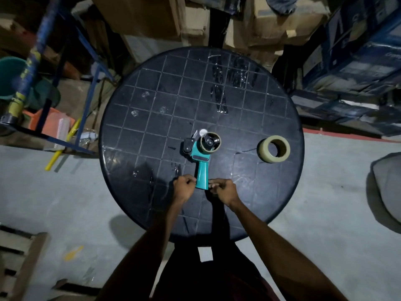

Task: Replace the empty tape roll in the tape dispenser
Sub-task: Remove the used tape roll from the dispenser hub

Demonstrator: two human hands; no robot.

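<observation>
Storeroom (stacked cardboard boxes (280, 20), metal racking (91, 61))

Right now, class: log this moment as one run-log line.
teal tape dispenser: on round dark table, empty core mounted | full clear tape roll: untouched | left hand, right hand: curled at handle

My curled fingers (213, 185) are hiding my grip; my forearms are blocking the counter's (121, 135) near edge.

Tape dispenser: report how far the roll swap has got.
Nothing looks done: the empty core still sits on the tape dispenser. In hand: the left hand and right hand flank its handle, fingers curled; actual grip unclear. Left: pull the core, fit the full tape roll lying apart on the table.
</observation>
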